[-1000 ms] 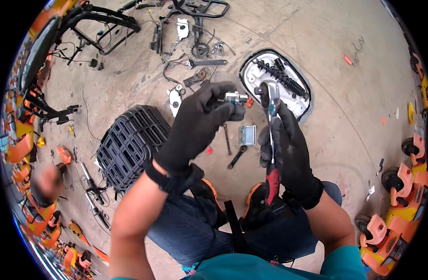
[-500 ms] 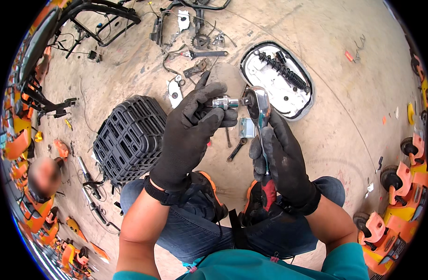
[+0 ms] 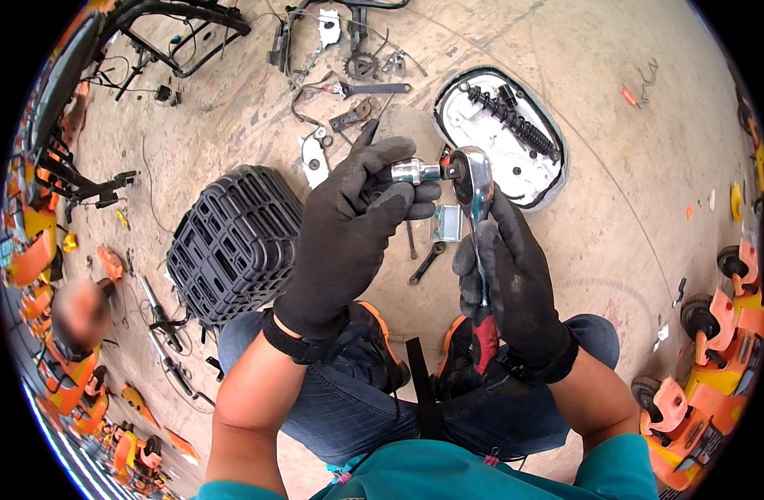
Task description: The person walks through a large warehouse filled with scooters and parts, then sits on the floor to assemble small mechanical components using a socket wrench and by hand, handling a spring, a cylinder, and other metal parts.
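Note:
Both hands wear black gloves. My left hand [image 3: 348, 233] is closed on a short chrome socket [image 3: 411, 172], pinched in its fingers at the centre. My right hand [image 3: 511, 275] grips a chrome ratchet [image 3: 473, 175] with a red and black handle [image 3: 486, 340], its head upward. The ratchet's square drive points left, lined up with the socket's end; I cannot tell whether it is inserted. Just beyond, a white oval tray [image 3: 532, 179] holds a black coil-spring shock [image 3: 515, 125]. A small clear box [image 3: 447, 225] and a dark wrench [image 3: 426, 263] lie below the socket on the floor.
A black slotted crate [image 3: 232, 242] lies left. A black frame [image 3: 136, 37] stands upper left. Loose parts and an adjustable wrench [image 3: 373, 89] lie ahead. Orange-and-yellow machine parts [image 3: 715, 392] line both edges. A person's blurred head [image 3: 80, 312] shows at the left.
My left hand's socket and my right hand's ratchet head have come closer together, nearly or fully meeting. A second ago there was a visible gap and the ratchet head was further right.

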The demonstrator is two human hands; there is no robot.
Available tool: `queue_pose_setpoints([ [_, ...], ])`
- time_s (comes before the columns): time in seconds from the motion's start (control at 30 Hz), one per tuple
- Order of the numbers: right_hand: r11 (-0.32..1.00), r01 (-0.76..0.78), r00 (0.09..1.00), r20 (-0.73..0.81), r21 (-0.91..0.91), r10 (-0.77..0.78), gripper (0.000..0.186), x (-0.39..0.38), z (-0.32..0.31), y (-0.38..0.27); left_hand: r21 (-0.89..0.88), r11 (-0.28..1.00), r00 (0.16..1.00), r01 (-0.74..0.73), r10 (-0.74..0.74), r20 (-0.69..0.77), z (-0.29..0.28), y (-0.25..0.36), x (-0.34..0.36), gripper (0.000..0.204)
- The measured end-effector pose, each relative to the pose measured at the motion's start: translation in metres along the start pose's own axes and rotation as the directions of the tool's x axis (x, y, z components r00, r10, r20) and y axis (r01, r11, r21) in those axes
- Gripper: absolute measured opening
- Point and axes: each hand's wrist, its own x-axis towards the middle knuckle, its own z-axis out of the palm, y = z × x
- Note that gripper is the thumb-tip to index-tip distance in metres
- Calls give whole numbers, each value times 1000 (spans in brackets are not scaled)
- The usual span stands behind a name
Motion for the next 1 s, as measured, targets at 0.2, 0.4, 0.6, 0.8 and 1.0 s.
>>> queue_pose_setpoints([
  [0.2, 1000, -2, 1000, -9, -22, 1, 50, 6, -5, 3, 78, 995, 998, -65, 67, -15, 4, -9, 2, 41],
  [0.4, 1000, -17, 1000, -23, -5, 17, 49, 8, -7, 2, 118, 991, 998, -56, 57, -10, 6, -10, 4, 42],
  [0.6, 1000, 19, 999, -27, -23, -20, 50, 9, -10, 1, 105, 993, 999, -48, 48, -1, 6, -10, 6, 41],
  [0.8, 999, 39, 999, -18, -14, -39, 51, 8, -9, 2, 54, 994, 995, -94, 95, -5, 3, -14, 8, 39],
  [1.0, 998, 26, 999, -17, -54, -27, 52, 7, -8, -1, 91, 988, 991, -128, 131, -18, 3, -16, 8, 40],
])
